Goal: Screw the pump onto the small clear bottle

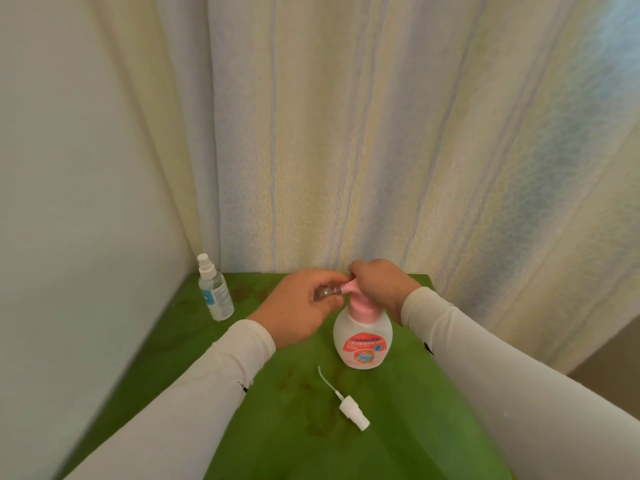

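At the back of the green counter (242, 427), seen from the head camera, a small clear bottle (325, 292) is gripped in the curled fingers of the left hand (298, 306) and held at the pink nozzle (348, 287) of the pump bottle (362, 337). The pump head is pressed under the closed right hand (377, 282). Filling appears under way; next, a steady press with mouth and nozzle kept aligned is called for. A detached white sprayer (353, 412) lies nearby.

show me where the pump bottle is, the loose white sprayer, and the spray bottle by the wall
pump bottle (362, 336), head view, on its white body.
loose white sprayer (353, 412), head view, on its cap.
spray bottle (216, 294), head view, on its clear body.
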A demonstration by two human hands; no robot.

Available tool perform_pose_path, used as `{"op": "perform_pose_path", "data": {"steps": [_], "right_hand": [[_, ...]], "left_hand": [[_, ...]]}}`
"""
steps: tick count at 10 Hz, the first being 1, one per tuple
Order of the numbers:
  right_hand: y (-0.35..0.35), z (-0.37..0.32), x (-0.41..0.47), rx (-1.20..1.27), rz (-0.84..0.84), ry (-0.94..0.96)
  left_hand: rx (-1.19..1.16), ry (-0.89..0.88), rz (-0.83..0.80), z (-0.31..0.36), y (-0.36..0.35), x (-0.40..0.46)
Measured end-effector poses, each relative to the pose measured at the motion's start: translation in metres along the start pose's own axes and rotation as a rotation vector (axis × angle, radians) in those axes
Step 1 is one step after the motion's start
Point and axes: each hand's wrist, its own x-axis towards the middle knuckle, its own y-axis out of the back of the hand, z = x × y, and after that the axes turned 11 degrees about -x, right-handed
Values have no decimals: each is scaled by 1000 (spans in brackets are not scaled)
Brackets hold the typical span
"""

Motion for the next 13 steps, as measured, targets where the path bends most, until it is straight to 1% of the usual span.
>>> {"op": "perform_pose_path", "data": {"steps": [1, 2, 3, 4, 5, 6, 7, 8, 9, 10, 11, 12, 13], "right_hand": [[5, -4, -2, 42, -2, 10], [1, -2, -2, 33, 7, 17], [-1, -2, -8, 15, -9, -24], [3, -6, -10, 95, -18, -33], [5, -12, -16, 75, 32, -18], [-1, -7, -15, -222, 24, 83], [-2, -4, -16, -258, 13, 89], [3, -7, -11, -114, 27, 71], [4, -10, -12, -124, 27, 79], [-2, -3, -9, -306, 76, 143], [-2, 1, -8, -190, 22, 88], [4, -5, -7, 7, -7, 3], [5, -6, -8, 16, 2, 14]], "left_hand": [[-17, -18, 11, 4, 2, 1], [20, -23, 16, 1, 0, 0], [49, -8, 2, 1, -2, -1], [-28, 2, -13, 6, 1, -1], [-91, 1, 10, 8, 2, -1], [-43, -18, 22, 5, -3, -3], [7, 7, 1, 4, -3, -3], [-24, 31, -9, 8, 2, -1], [-30, 10, 10, 6, 3, 0], [-40, 5, 23, 2, -1, -2], [5, 6, -5, 2, -2, -3], [-18, 18, 6, 5, 1, -1], [-22, 2, 20, 5, -1, 0]]}}
